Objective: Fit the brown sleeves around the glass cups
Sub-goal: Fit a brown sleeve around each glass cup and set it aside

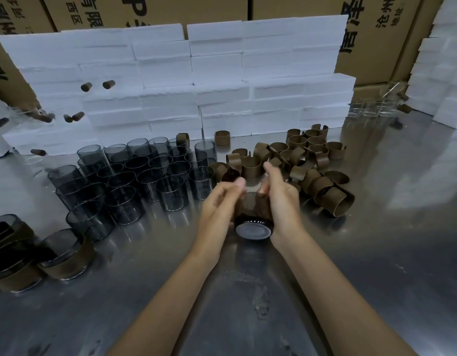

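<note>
Between both hands I hold a dark glass cup (253, 228), tilted with its round base toward me. A brown sleeve (255, 206) wraps its upper part. My left hand (219, 204) grips the cup's left side, thumb up at the sleeve's edge. My right hand (281, 196) grips the right side, fingers curled over the sleeve. Behind the hands lies a heap of loose brown sleeves (294, 163). Several bare smoky glass cups (145, 176) stand in a cluster to the left.
Cups with sleeves on them (63, 255) stand at the near left. White foam blocks (196, 80) are stacked along the back, with more at the right (440, 73). Cardboard boxes (376, 34) rise behind. A few clear glasses (371, 109) stand back right. The metal table (376, 253) is shiny.
</note>
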`<state>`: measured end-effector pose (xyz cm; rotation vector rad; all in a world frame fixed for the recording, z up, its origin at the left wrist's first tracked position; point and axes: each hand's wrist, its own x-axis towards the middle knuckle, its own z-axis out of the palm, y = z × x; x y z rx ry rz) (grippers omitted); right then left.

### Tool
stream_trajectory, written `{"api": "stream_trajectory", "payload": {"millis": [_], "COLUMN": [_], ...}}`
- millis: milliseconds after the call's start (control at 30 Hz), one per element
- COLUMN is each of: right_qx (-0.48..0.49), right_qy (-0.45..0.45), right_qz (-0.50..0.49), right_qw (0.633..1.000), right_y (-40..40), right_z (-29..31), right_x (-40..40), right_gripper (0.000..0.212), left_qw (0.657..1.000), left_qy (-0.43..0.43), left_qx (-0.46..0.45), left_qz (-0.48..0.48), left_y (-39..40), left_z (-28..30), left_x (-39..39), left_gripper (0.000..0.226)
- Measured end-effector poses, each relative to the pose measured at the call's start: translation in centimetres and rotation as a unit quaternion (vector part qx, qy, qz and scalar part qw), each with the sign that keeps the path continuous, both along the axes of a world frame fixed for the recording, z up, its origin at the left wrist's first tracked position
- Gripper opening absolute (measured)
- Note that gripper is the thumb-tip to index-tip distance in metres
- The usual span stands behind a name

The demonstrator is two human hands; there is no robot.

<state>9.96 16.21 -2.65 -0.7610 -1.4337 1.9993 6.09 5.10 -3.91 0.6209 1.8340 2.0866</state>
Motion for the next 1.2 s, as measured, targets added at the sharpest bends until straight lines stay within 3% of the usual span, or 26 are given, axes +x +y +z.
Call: {"api": "stream_trajectory", "payload": {"millis": [133,300,400,533,600,667,867,933,1033,1200], "right_qx": [-0.002,-0.047,-0.135,-0.262,-0.275,-0.266,-0.131,-0.059,0.022,0.107], "right_qy": [0.051,0.112,0.086,0.120,0.150,0.163,0.123,0.112,0.072,0.050], "right_qz": [-0.023,0.054,0.115,0.208,0.229,0.254,0.273,0.263,0.221,0.182], "right_qw": [0.998,0.991,0.980,0.935,0.921,0.915,0.945,0.957,0.972,0.976], "right_y": [1.8,2.5,2.2,1.2,1.4,1.8,1.3,0.9,0.6,0.5], "right_z": [0.7,0.4,0.1,-0.2,-0.3,0.0,-0.5,-0.3,-0.2,-0.4], "right_x": [0.4,1.0,0.9,1.0,0.9,1.0,0.5,0.5,0.7,0.7], "right_gripper": [0.065,0.053,0.061,0.060,0.066,0.072,0.041,0.049,0.081,0.070], "left_qw": [0.989,0.987,0.984,0.981,0.979,0.974,0.977,0.982,0.989,0.994], "left_qy": [0.097,0.151,0.176,0.195,0.203,0.211,0.167,0.134,0.083,0.024], "left_qx": [-0.104,-0.060,-0.005,0.022,0.005,-0.015,-0.019,-0.009,-0.002,0.013], "left_qz": [-0.040,-0.015,0.006,0.007,0.034,0.083,0.132,0.130,0.124,0.104], "left_y": [0.2,0.3,0.2,0.3,0.0,-0.4,-1.4,-1.7,-1.8,-1.7], "left_z": [-0.4,-0.5,-0.3,-0.1,0.2,0.3,0.3,0.2,0.3,0.3], "left_x": [1.2,1.2,1.5,1.6,1.2,0.3,-1.9,-2.2,-2.6,-2.7], "left_gripper": [0.069,0.064,0.059,0.053,0.042,0.030,0.024,0.023,0.018,0.014]}}
